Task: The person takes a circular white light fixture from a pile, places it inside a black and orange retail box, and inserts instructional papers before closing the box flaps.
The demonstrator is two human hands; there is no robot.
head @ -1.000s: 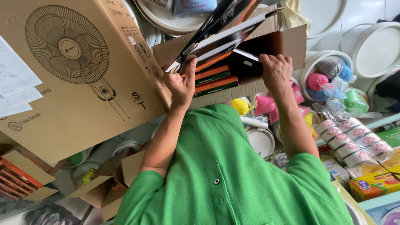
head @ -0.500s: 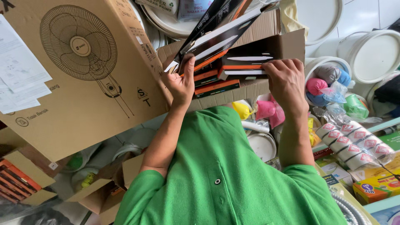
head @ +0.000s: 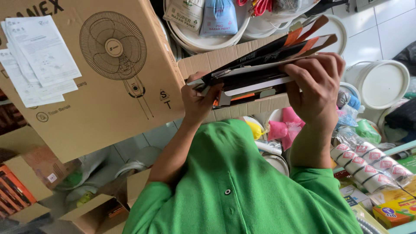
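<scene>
My left hand (head: pixel 198 100) grips the left end of a stack of flat black, white and orange packages (head: pixel 264 65). My right hand (head: pixel 315 85) clasps the right side of the same stack, fingers curled over its top. The stack sits in an open brown cardboard box (head: pixel 242 110) held at chest height above my green shirt. The packages tilt upward to the right, their orange tips poking past the box flap.
A large cardboard carton with a fan drawing (head: pixel 93 73) and taped paper sheets stands left. White buckets (head: pixel 381 84) sit right. Rolls of tape (head: pixel 368 162), pink bags (head: pixel 281 130) and small open cartons (head: pixel 93 210) lie below.
The view has drawn closer to the box. My right hand has slid from the stack's top edge down around its right side, and both hands now clamp the packages together.
</scene>
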